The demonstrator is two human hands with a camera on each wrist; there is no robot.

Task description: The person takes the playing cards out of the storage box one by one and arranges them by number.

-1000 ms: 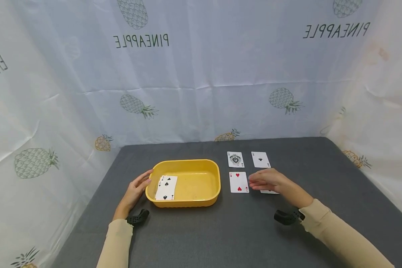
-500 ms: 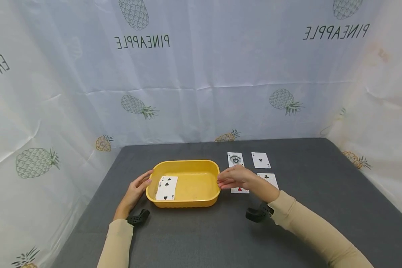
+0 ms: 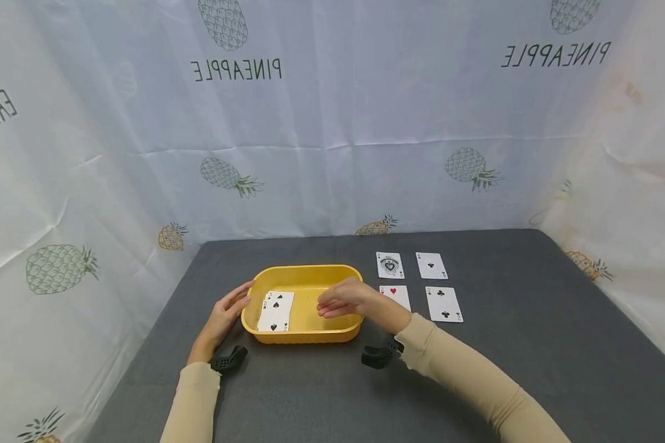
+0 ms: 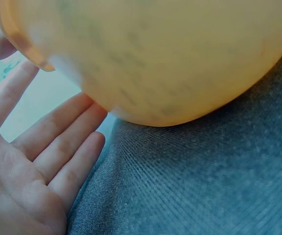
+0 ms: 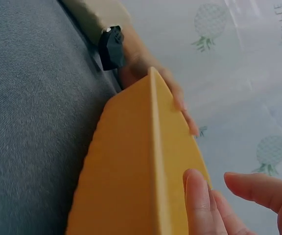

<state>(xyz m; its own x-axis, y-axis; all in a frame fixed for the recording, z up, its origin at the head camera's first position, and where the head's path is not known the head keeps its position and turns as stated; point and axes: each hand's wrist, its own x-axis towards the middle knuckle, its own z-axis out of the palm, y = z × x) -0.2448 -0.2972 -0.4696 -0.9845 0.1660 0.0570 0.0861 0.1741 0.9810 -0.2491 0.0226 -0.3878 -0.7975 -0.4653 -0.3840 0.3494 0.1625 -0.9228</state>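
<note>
While your left hand point(image 3: 221, 319) stays at the left end of the yellow tray point(image 3: 305, 337), your right hand point(image 3: 342, 298) has travelled left: a second ago it was over the two of clubs point(image 3: 444, 305), half a second ago at the tray's right rim, and now it is above the tray's right half. Its fingers are mostly straight, with the thumb spread away from them in the right wrist view, and it holds nothing. Your left fingers are extended, their tips against the tray's outer wall, without a closed grip. The tray sits where it did on the grey table point(image 3: 310, 394), and the overlapping spade cards point(image 3: 276, 312) lie unmoved in its left part. To its right, the two of clubs now shows whole, while your right wrist covers the lower part of the heart card point(image 3: 396, 296). Behind them, the ornate ace point(image 3: 390, 266) and single-club card point(image 3: 431, 266) are unchanged.
</note>
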